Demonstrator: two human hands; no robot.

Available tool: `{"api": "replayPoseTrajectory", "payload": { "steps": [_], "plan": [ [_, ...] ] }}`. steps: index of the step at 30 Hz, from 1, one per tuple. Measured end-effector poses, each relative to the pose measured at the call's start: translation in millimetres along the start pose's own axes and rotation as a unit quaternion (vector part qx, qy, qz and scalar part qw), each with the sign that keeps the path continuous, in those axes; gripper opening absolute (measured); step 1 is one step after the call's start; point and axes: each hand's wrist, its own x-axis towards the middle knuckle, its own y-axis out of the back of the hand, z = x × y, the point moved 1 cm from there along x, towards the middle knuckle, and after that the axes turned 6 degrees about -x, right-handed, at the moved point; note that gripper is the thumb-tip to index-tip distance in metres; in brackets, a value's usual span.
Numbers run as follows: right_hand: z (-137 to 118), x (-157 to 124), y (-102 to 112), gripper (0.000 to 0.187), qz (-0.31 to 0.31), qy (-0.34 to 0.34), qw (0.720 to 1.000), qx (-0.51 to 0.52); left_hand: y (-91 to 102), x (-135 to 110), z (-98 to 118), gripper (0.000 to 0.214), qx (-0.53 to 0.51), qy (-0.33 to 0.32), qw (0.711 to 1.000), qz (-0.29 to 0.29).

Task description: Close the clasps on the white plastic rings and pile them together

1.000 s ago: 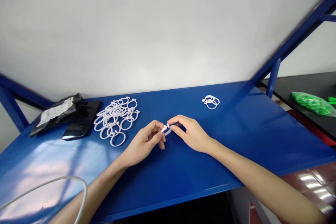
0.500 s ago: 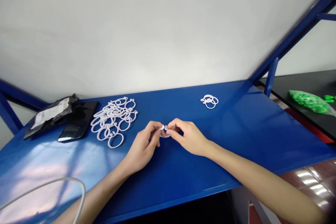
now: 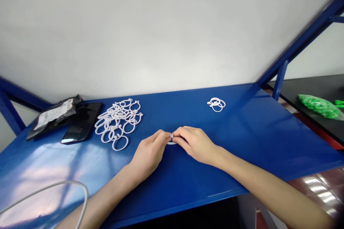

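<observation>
Between my two hands is a white plastic ring [image 3: 172, 143], of which only the lower curve and the small end tabs show. My left hand [image 3: 152, 150] pinches one tab, and my right hand [image 3: 195, 145] pinches the other. The fingertips nearly meet, with the tabs pressed close together; whether they are locked is too small to tell. To the left of my left hand lies a loose pile of similar white rings [image 3: 120, 143]. Farther back on the right, a few more white rings [image 3: 216, 104] overlap each other.
A black plastic package with a white label [image 3: 53, 114] rests by a dark glossy flat object [image 3: 80, 128] at the left. A pale cable [image 3: 64, 182] loops over the blue table [image 3: 228, 171]. On a black surface at right sits a bag of green pieces [image 3: 321, 107].
The gap between the ring's two end tabs has closed as my hands came together. My left fingers have curled in tighter. The view has shifted slightly.
</observation>
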Motion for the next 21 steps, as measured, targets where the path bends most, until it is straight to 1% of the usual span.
{"api": "replayPoseTrajectory", "payload": {
  "steps": [6, 11, 14, 16, 18, 20, 21],
  "plan": [
    [-3, -2, 1, 0.023, -0.016, 0.049, 0.997, -0.049, 0.2, -4, 5, 0.029, 0.085, -0.096, 0.992, 0.013],
    [-2, -5, -3, 0.026, -0.021, 0.09, 0.991, -0.099, -4.6, -7, 8, 0.034, 0.128, -0.126, 0.983, 0.024],
    [0, -5, -4, 0.025, -0.029, 0.087, 0.99, -0.103, -6.3, -7, 6, 0.035, 0.149, -0.126, 0.981, 0.014],
    [1, -3, -4, 0.022, -0.031, 0.064, 0.993, -0.096, -5.2, -5, 3, 0.035, 0.141, -0.119, 0.983, -0.004],
    [2, 0, -3, 0.018, -0.028, 0.041, 0.996, -0.08, -1.7, -1, -1, 0.03, 0.137, -0.111, 0.984, -0.018],
    [6, 3, 0, 0.014, -0.022, 0.013, 0.997, -0.068, 5.2, 3, -7, 0.022, 0.163, -0.074, 0.984, -0.007],
    [9, 5, 2, 0.012, -0.017, -0.007, 0.997, -0.072, 10.3, 6, -11, 0.023, 0.193, -0.039, 0.98, 0.006]
  ]
}}
